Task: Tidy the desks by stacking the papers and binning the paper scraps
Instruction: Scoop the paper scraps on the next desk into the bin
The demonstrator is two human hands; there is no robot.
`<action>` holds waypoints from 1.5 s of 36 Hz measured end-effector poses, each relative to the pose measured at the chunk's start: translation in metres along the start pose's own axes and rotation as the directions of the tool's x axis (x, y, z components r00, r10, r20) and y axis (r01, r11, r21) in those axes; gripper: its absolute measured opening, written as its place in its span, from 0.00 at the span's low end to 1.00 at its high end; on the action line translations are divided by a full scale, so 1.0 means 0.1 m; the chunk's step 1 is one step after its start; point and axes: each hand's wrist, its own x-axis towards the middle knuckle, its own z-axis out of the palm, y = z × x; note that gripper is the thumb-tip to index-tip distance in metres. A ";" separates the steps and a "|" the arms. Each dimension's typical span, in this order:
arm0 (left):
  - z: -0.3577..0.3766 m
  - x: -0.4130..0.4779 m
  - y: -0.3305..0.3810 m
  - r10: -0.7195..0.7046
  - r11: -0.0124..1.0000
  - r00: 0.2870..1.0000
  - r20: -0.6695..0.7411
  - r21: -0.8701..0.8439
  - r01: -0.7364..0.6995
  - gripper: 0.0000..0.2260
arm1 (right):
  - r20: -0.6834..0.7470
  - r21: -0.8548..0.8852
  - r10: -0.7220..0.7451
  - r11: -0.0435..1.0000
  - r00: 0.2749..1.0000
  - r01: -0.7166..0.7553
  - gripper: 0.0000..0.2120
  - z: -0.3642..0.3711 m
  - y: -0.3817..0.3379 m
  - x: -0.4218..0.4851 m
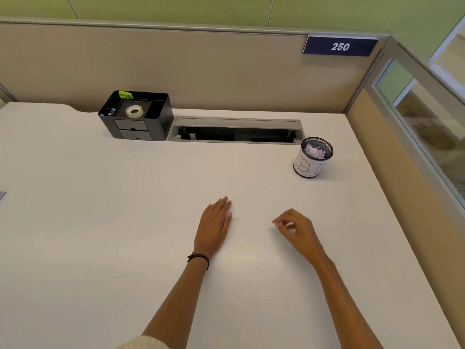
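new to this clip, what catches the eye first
Two bare hands over the white desk: the left hand lies flat, the right hand curls its fingers. Back right stands a mesh cup with crumpled paper inside; back left, a black organiser holding a tape roll.

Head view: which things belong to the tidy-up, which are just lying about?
Job: desk; bin with paper scraps inside; left hand, fingers straight; right hand, fingertips pinched, scrap unclear; likely paper edge at far left.
Lying about: black organiser, tape roll in it, cable slot, 250 sign.
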 end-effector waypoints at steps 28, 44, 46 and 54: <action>0.00 0.00 -0.01 0.004 1.000 1.000 0.016 0.001 -0.004 0.28 | 0.430 -0.263 0.140 0.965 0.892 -0.025 0.03 0.25 -0.08 -0.39; -0.02 -0.01 0.01 0.009 1.000 1.000 0.013 -0.008 -0.009 0.28 | 0.414 -0.184 0.139 0.981 0.899 -0.066 0.04 0.25 -0.08 -0.41; -0.01 -0.01 0.00 0.007 1.000 1.000 0.014 -0.009 -0.007 0.29 | 0.416 -0.192 0.132 0.980 0.900 -0.054 0.03 0.26 -0.05 -0.41; -0.01 -0.02 0.01 0.005 1.000 1.000 0.013 -0.012 -0.004 0.29 | 0.455 -0.296 0.089 0.953 0.886 0.056 0.04 0.29 0.00 -0.39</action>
